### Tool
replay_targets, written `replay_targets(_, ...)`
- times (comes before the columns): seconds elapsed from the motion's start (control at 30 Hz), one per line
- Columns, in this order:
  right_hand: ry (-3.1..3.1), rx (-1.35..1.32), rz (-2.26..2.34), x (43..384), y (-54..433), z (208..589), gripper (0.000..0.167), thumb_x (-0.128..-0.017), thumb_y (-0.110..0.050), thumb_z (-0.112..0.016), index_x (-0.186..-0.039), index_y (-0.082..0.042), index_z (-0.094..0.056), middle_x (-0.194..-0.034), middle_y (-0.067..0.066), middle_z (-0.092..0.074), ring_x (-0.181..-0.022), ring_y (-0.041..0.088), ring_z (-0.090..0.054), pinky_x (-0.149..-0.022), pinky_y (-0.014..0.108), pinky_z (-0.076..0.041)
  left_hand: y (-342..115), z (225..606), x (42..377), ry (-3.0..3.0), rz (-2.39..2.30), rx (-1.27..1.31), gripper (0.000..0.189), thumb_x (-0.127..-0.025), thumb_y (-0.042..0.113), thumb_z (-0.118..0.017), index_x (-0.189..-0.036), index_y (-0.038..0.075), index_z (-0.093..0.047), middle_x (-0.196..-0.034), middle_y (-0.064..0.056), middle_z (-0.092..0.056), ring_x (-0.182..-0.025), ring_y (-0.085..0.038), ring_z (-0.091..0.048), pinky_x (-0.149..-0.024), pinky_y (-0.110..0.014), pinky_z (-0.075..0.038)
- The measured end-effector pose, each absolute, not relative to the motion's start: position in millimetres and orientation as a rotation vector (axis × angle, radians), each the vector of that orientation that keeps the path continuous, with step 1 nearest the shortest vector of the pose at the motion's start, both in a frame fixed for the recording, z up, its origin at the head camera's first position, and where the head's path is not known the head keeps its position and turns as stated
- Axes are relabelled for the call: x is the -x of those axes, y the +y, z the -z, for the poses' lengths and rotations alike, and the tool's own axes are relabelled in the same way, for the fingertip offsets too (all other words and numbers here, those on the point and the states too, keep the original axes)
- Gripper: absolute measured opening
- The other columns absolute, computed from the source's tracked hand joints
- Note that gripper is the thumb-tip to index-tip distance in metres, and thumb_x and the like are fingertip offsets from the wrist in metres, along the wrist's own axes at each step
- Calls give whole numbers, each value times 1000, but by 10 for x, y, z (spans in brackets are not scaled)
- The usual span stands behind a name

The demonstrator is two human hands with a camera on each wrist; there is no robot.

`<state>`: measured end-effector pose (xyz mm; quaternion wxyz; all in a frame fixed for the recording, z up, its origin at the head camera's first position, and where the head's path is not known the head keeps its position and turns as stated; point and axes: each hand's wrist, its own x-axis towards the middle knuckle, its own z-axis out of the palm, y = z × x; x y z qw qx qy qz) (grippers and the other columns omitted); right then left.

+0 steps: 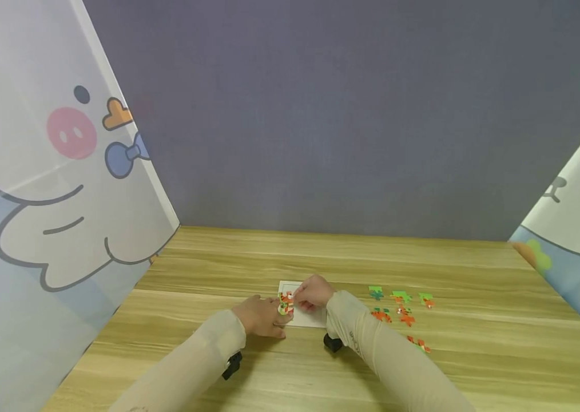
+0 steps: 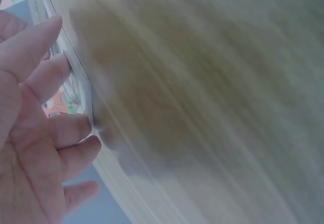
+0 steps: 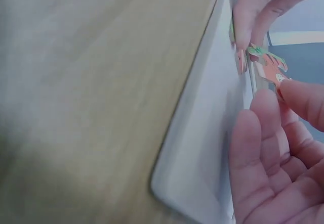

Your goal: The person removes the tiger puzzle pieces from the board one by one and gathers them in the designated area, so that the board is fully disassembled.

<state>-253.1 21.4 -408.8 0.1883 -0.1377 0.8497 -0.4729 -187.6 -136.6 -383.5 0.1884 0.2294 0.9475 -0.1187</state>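
A white puzzle board point(image 1: 310, 321) lies on the wooden table, with colourful joined puzzle pieces point(image 1: 283, 308) on its left part. My left hand point(image 1: 261, 316) rests at the board's left edge. Its fingers reach over the rim and touch the pieces, as the left wrist view shows from the palm side point(image 2: 30, 128). Over the board, my right hand point(image 1: 314, 292) pinches an orange-and-green puzzle piece point(image 3: 271, 72) between thumb and fingertips. That piece is tilted up close beside the left hand's fingers point(image 3: 248, 19).
Right of the board several loose puzzle pieces lie on the table, among them a green one point(image 1: 376, 292), an orange one point(image 1: 406, 316) and a red-orange one point(image 1: 418, 344). A grey panel point(image 1: 341, 126) stands behind, with cartoon-printed curtains point(image 1: 63, 189) at both sides.
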Motion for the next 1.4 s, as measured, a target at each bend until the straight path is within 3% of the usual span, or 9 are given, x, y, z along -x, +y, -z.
replay_targets(0.3,2427,343,1377,2518,315,4022,10,-83,-3,-64,-84,4,-72,-61,5,-62,-50,11,-56,-52,26,-52,-1390,3815,1905,2660,295,-656,53,-90,55,-52,-139,35,-49,-145,-10,-40,-133,-21,-37,-106,-47,-31)
replay_targets(0.57,2421,337,1395,2584,536,4021,12,-85,-6,-63,-84,2,-72,-63,7,-61,-53,13,-56,-54,29,-52,-1426,3818,1964,2709,287,-737,44,-92,53,-51,-132,36,-57,-134,-5,-54,-127,-20,-45,-103,-47,-34)
replay_targets(0.7,2396,315,1404,2611,656,4007,12,-86,-4,-62,-88,4,-71,-65,8,-62,-55,14,-56,-56,29,-53,-1442,3778,1997,2733,203,-757,40,-93,46,-54,-130,30,-60,-130,-2,-58,-121,-19,-51,-100,-43,-39)
replay_targets(0.9,2376,330,1421,2613,837,3992,13,-86,-2,-60,-90,6,-70,-66,9,-62,-56,14,-58,-58,30,-54,-1490,3757,2062,2772,8,-708,44,-94,38,-57,-134,21,-57,-142,-9,-45,-130,-23,-41,-103,-49,-34)
replay_targets(1.23,2438,331,1378,2569,1189,3984,13,-88,-5,-62,-89,4,-70,-71,12,-65,-60,17,-61,-61,32,-55,-1592,3871,2251,2742,-58,-654,65,-86,47,-65,-142,19,-46,-148,-10,-37,-135,-30,-32,-105,-50,-30)
replay_targets(1.4,2439,344,1377,2524,1390,3948,15,-89,-5,-60,-85,7,-68,-68,10,-61,-56,14,-52,-57,30,-49,-1591,3901,2283,2714,-5,-649,76,-81,53,-67,-145,19,-42,-151,-10,-31,-138,-31,-26,-105,-56,-27)
